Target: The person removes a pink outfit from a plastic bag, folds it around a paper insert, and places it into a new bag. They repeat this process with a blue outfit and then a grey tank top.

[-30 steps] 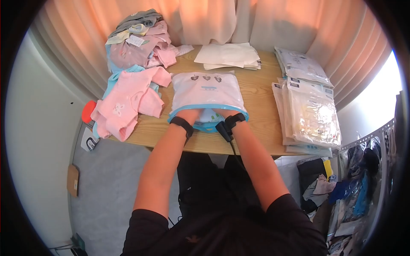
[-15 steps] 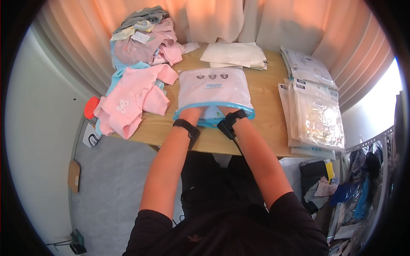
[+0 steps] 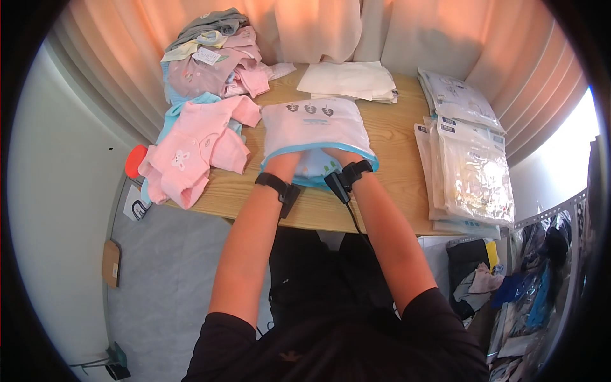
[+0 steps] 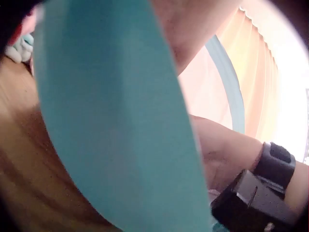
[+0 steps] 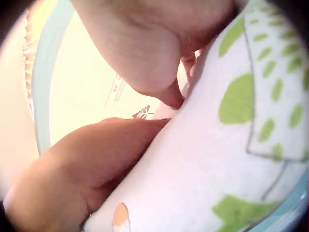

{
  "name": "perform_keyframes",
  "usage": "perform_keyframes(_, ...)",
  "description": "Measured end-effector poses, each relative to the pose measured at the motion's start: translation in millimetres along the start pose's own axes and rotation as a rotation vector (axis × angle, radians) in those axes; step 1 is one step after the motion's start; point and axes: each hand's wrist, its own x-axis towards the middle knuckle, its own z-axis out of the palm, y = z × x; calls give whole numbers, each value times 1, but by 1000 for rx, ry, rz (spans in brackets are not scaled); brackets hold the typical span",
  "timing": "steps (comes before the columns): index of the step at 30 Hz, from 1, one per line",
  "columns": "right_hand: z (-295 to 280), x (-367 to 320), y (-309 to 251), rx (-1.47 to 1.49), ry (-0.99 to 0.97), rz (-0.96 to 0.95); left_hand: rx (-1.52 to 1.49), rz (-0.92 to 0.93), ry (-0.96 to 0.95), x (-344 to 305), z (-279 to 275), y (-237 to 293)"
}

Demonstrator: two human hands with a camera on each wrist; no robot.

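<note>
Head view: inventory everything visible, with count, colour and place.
blue-edged plastic bag: one, whitish, middle of table
green-printed cloth: one visible, white, inside bag
rabbit-motif garment: one, pink, left of bag
clothes pile: one, mixed colours, back left
flat sheets: several, white, behind bag
transparent packages: several, whitish, right of bag
lid-like disc: one, red, table's left edge
wooden table: one, brown, under bag
curtain folds: several, peach, behind table
board: one, brown, lower left
bagged clothes: many, mixed colours, lower right
wrist straps: two, black, on wrists
left hand and right hand: two, bare, inside bag

Overhead view, wrist close-ups at the bag [image 3: 315, 132].
</note>
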Motion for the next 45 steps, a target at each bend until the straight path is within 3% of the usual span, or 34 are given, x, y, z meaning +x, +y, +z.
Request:
perform_keyframes(2, 1, -4, 5, 6, 39, -46, -46, 7, 33, -2, 8, 2)
perform_keyframes(5, 9, -1, 7, 20, 75, -61, -13, 83, 31, -12, -26, 67)
perform_keyframes(8, 18, -1, 6, 25, 108, -50, 249, 207, -135, -40, 3, 63)
perform_keyframes(11, 36, 2, 10, 43, 164, -43, 524, 186, -349, -75, -29, 115)
perform_keyframes(15, 65, 9, 14, 67, 280, -61, 437, 335, -260, -109, -59, 99)
perform_keyframes(19, 78, 0, 9, 137, 372, -350, 437, 286, -263, -121, -58, 53)
perform_keyframes(23, 37, -19, -15, 157, 155, -441, 364, 149, -211, -109, -44, 22)
perform_keyframes(26, 30, -28, -19, 170, 78, -480, 266, -118, -451, -89, -44, 18)
perform_keyframes(28, 24, -20, -24, 160, -36, -415, 242, -163, -500, -82, -42, 18)
perform_keyframes(29, 27, -17, -27, 139, 30, -436, 231, -187, -524, -82, -41, 18)
perform_keyframes(34, 44, -4, -40, 76, 275, -502, 305, 53, -246, -98, -40, 22)
perform_keyframes(35, 46, -4, -40, 77, 259, -491, 298, 90, -196, -98, -41, 22)
perform_keyframes(38, 40, -10, -42, 100, -88, -349, 320, 166, -153, -91, -53, 19)
perform_keyframes(40, 15, -45, -38, 206, -117, -355, 252, 109, -199, -83, -66, 20)
perform_keyframes(42, -17, -96, -36, 309, 211, -495, 238, 92, -227, -69, -78, 27)
perform_keyframes(45, -45, -110, -44, 83, 649, -416, 279, 74, -263, -61, -90, 45)
